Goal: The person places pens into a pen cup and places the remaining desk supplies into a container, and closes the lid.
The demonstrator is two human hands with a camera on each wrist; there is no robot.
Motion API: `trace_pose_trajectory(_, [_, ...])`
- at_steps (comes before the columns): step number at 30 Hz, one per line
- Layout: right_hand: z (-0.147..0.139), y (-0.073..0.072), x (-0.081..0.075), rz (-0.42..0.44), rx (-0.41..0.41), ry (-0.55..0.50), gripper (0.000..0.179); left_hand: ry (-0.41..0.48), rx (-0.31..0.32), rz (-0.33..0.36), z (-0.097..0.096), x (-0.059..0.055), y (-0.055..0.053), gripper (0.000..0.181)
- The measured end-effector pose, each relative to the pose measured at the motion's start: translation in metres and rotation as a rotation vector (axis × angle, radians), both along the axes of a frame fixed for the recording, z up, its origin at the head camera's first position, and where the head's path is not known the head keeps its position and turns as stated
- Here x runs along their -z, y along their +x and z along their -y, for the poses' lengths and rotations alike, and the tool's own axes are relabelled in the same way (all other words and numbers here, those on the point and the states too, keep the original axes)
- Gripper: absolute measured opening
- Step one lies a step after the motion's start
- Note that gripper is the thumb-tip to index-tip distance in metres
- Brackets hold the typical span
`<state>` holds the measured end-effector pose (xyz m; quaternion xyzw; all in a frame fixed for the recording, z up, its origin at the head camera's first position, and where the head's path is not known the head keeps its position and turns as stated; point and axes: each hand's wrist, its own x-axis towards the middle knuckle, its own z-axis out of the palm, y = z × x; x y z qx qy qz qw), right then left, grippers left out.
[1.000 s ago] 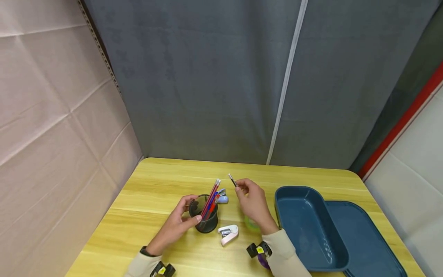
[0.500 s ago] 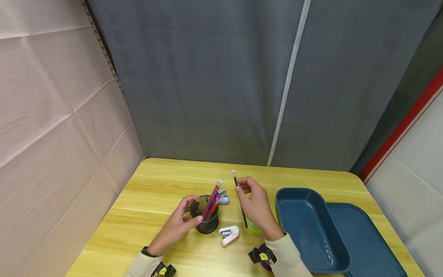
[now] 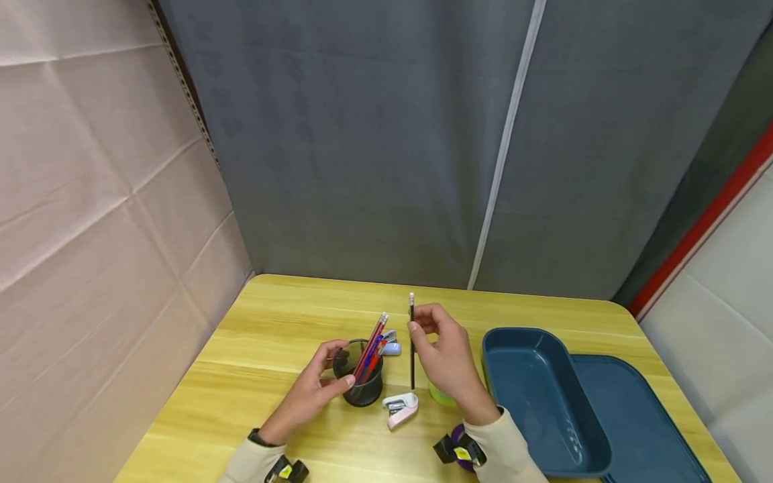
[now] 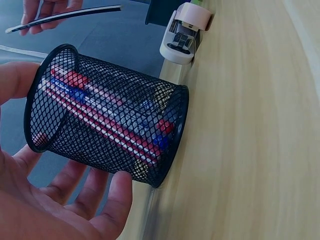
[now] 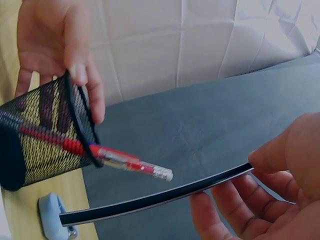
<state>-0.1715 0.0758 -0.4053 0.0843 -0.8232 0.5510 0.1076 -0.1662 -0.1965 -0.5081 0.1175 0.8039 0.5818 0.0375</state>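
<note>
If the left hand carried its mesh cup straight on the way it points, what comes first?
Probably the light-blue stapler just beyond the mesh cup, though the left hand might pass above; height is unclear.

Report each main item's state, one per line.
Cylindrical black mesh cup: holds red pencils, pens; left hand grips it
Thin black pencil: upright, pinched by right hand
White-and-pink stapler: arms apart
Deep dark-blue rectangular tray: open side up
Flat dark-blue tray: partly covered

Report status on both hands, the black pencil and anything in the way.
Left hand holds cup. Right hand pinches black pencil, roughly upright, outside cup. Possibly in the way: pens leaning out of cup on pencil's side.
</note>
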Motion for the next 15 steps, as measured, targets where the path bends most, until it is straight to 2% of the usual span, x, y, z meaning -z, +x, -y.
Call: trace_pose_trajectory(15, [0.013, 0.004, -0.018, -0.06, -0.08, -0.261, 0.018, -0.005, 0.0, -0.001, 0.0, 0.0, 0.0, 0.061])
